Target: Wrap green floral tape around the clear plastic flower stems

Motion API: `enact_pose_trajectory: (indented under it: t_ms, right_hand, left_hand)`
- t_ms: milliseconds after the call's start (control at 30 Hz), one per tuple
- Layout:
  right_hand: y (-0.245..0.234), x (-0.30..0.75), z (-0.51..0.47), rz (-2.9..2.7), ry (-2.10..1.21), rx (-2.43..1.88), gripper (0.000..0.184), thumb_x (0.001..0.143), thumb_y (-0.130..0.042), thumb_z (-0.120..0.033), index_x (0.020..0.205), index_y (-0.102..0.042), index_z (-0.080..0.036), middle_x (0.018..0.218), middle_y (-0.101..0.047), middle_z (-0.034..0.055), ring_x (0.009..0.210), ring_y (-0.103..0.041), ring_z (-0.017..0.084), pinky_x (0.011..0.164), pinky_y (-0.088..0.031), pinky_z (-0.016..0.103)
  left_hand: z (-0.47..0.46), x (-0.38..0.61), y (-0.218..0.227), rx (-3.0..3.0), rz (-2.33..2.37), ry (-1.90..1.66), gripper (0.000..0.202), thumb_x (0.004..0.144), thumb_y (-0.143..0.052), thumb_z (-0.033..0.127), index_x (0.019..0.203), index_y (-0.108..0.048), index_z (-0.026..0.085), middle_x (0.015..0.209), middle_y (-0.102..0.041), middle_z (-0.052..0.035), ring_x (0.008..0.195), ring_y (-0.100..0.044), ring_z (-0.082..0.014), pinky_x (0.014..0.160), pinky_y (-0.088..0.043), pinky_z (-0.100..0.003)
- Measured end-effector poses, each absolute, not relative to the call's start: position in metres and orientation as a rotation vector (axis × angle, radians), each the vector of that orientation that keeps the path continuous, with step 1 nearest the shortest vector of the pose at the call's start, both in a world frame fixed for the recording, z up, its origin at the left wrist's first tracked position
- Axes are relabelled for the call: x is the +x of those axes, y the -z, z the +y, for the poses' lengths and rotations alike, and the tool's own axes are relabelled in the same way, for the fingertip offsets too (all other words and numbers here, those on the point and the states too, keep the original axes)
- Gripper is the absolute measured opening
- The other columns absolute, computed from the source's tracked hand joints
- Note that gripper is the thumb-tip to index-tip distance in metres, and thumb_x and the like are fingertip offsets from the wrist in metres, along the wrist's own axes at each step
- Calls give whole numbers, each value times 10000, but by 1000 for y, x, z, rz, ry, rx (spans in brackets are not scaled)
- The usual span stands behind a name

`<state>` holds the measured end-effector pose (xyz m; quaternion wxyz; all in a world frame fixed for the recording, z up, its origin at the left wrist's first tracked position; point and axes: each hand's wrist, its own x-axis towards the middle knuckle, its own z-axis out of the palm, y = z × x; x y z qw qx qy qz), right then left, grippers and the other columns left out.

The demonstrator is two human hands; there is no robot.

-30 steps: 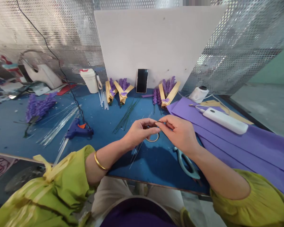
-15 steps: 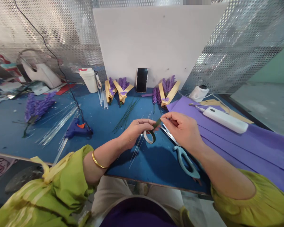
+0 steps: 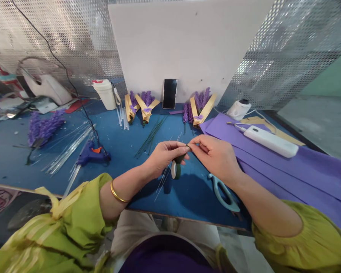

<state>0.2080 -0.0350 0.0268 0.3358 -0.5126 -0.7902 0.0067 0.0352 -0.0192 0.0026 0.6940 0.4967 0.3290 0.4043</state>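
A roll of dark green floral tape (image 3: 177, 171) hangs below the fingers of my left hand (image 3: 166, 155), which pinches its strip. Fingertips together, my right hand (image 3: 216, 154) grips the strip's free end right beside the left thumb, so the two hands nearly touch. Only a bit of the strip shows between them. Below my right hand lies a pair of scissors with light blue handles (image 3: 224, 195); its blades are hidden by the hand. Thin clear strands (image 3: 161, 182) rest on the table under my left hand.
Green stems (image 3: 151, 138) lie ahead of my left hand. A blue glue gun (image 3: 92, 153) with a cord is to the left. Wrapped purple flower bouquets (image 3: 146, 108) and a phone (image 3: 169, 94) stand at the back. Purple sheets (image 3: 272, 167) and a white power bank (image 3: 270, 141) lie right.
My right hand has moved left, up against my left fingertips, and the visible stretch of tape has shortened. The tape roll has turned and hangs slightly further left and lower.
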Motion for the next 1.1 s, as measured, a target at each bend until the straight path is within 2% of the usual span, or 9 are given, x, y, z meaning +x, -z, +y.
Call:
enact_pose_trajectory:
  t_ms: [100, 267, 333, 500, 633, 733, 867, 1000, 1100]
  right_hand:
    - [-27, 208, -36, -2091, -10, -1300, 150, 885, -535, -289, 833, -651, -210, 707, -657, 9, 607, -566, 132, 563, -375, 257]
    - [-36, 211, -41, -2035, -10, -1204, 319, 949, -396, -299, 1165, -615, -212, 923, -679, 73, 755, -617, 182, 673, -444, 311]
    - [-38, 213, -42, -1983, -11, -1162, 358, 961, -348, -266, 1208, -603, -220, 943, -676, 79, 773, -622, 186, 696, -455, 324]
    - [-36, 214, -40, -1911, -23, -1191, 299, 936, -430, -279, 1144, -640, -236, 774, -673, 37, 650, -608, 162, 624, -456, 302]
    - [-35, 212, -40, -1947, -104, -1204, 206, 923, -478, -281, 952, -677, -239, 780, -687, 24, 674, -625, 152, 619, -462, 281]
    - [-34, 210, -40, -1996, -110, -1185, 181, 913, -502, -267, 910, -681, -240, 820, -702, 21, 739, -642, 159, 663, -477, 280]
    - [-29, 209, -37, -1982, -106, -1199, 160, 884, -547, -265, 950, -691, -239, 867, -717, 30, 750, -653, 171, 679, -499, 296]
    - [-25, 209, -36, -1978, -118, -1184, 270, 876, -548, -249, 1119, -666, -243, 919, -718, 42, 787, -656, 179, 696, -515, 312]
    - [-24, 209, -36, -2007, -141, -1157, 294, 893, -520, -234, 1150, -661, -252, 950, -705, 44, 806, -647, 173, 716, -514, 313]
  left_hand:
    - [-20, 36, -3, 1124, 773, -943, 238, 741, -710, 339, 770, -671, 106, 652, -634, -11, 504, -542, -67, 531, -410, -206]
    - [-19, 35, -5, 1084, 798, -1056, 239, 743, -707, 327, 815, -705, 99, 657, -648, -18, 513, -551, -72, 547, -433, -217]
    - [-18, 34, -7, 1064, 818, -1105, 270, 743, -710, 343, 855, -718, 97, 671, -660, -28, 526, -559, -77, 561, -444, -224]
    - [-18, 33, -8, 1043, 826, -1171, 296, 727, -729, 359, 881, -727, 106, 680, -678, -36, 530, -573, -86, 574, -462, -241]
    - [-18, 34, -7, 1056, 802, -1196, 267, 731, -726, 333, 877, -721, 109, 680, -682, -32, 521, -579, -87, 566, -460, -239]
    - [-21, 35, -8, 1060, 786, -1200, 247, 733, -722, 309, 869, -708, 104, 670, -682, -29, 514, -575, -85, 555, -456, -232]
    - [-24, 36, -11, 1085, 765, -1206, 220, 730, -717, 288, 848, -692, 104, 647, -676, -26, 510, -566, -88, 551, -465, -238]
    - [-26, 36, -13, 1108, 777, -1211, 196, 732, -710, 290, 810, -685, 112, 640, -669, -21, 522, -567, -92, 551, -477, -242]
    - [-26, 35, -14, 1123, 798, -1210, 185, 745, -697, 297, 780, -679, 116, 632, -660, -17, 524, -563, -90, 556, -476, -240]
